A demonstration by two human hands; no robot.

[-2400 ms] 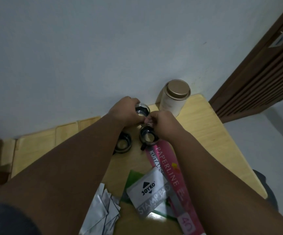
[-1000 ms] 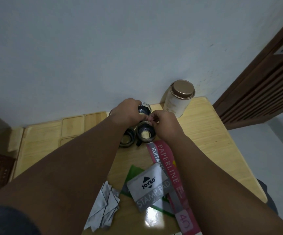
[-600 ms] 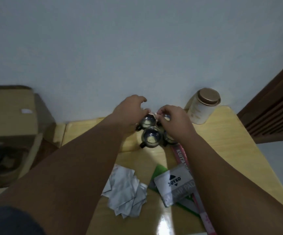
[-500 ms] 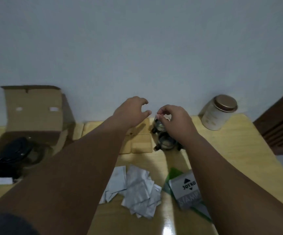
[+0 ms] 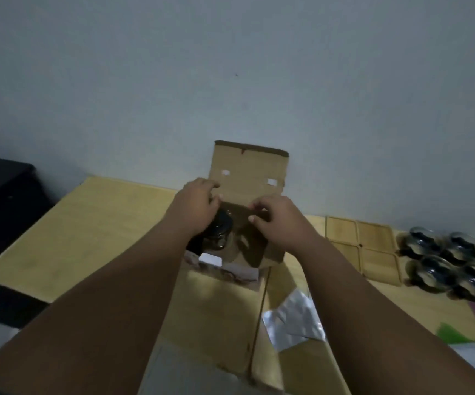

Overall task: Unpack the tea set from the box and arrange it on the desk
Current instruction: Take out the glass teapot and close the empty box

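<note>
Both hands had left the four cups and swung left to the cardboard box (image 5: 247, 220), which half a second earlier sat far off at the left edge and now filled the middle of the view. A pale wooden desk (image 5: 93, 223) ran along a plain wall, with the box standing open on it, lid flap upright against the wall. Four wooden coasters (image 5: 361, 246) lay to the right of the box, and beyond them the four dark glass cups (image 5: 444, 260) stood clustered together, no longer under the hands. Crumpled silver wrappers (image 5: 293, 323) lay near the front. Inside the box sat a dark glass teapot (image 5: 219, 232), still unpacked. The left hand (image 5: 196, 206) hovered over it with fingers loosely curled, gripping nothing visible. The right hand (image 5: 276, 220) was half open above the box's right side, also empty. The teapot looked smooth, fragile and probably slippery; a lift with both hands round the body seemed safer than by lid or spout.
</note>
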